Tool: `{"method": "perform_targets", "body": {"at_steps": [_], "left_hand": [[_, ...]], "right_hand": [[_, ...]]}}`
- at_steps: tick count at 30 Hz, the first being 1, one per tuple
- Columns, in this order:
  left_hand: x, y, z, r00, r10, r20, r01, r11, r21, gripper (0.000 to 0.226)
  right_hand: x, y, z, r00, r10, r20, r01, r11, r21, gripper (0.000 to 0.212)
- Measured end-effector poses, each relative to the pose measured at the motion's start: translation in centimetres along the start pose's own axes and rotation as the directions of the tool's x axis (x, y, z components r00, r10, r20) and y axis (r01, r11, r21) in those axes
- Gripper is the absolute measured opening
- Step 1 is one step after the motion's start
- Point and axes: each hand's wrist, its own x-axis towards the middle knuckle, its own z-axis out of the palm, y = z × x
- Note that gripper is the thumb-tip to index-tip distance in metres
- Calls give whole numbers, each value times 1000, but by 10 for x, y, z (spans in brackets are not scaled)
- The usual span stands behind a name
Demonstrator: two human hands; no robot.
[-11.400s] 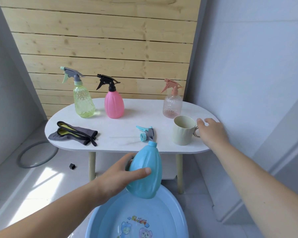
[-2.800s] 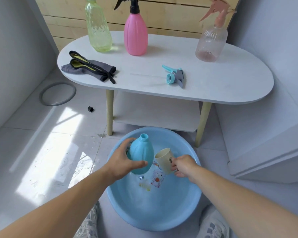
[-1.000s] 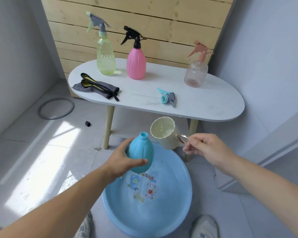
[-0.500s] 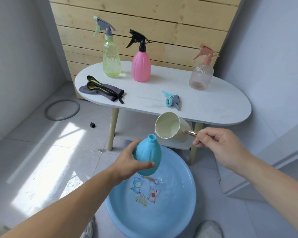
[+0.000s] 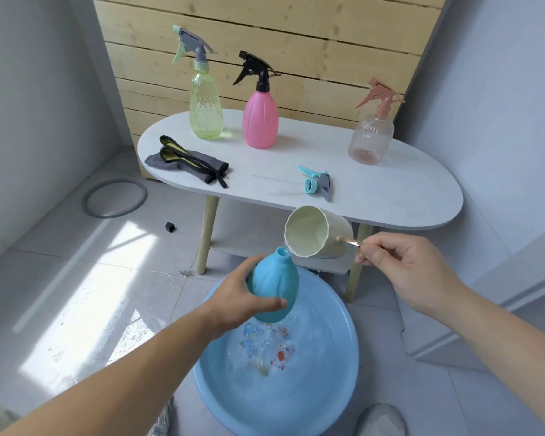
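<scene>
My left hand (image 5: 238, 302) grips an uncapped blue bottle (image 5: 276, 284) upright over a blue basin (image 5: 324, 401) on the floor. My right hand (image 5: 406, 272) pinches the handle of a cream cup (image 5: 317, 232). The cup is tipped on its side, its lip just above the bottle's open neck. Rippling water covers the cartoon print in the basin. The bottle's blue-grey spray head (image 5: 317, 182) lies on the white table (image 5: 390, 190).
On the table stand a green spray bottle (image 5: 205, 102), a pink one (image 5: 260, 114) and a clear peach one (image 5: 372, 133), beside a folded grey cloth (image 5: 186, 160). A grey ring (image 5: 114, 198) and small black piece (image 5: 169, 227) lie on the floor. Shoes flank the basin.
My right hand lifted the cup from the basin and tipped it further toward the bottle's mouth. The left hand keeps the bottle over the basin. The water in the basin now ripples.
</scene>
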Motion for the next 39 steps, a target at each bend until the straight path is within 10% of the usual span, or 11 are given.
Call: {"method": "perform_targets", "body": {"at_steps": [39], "left_hand": [[0,-9,-1,1000,-15,-7,16,999,31,78]], "right_hand": [[5,6,1,988,-147,-38,144,987,-77,15]]}}
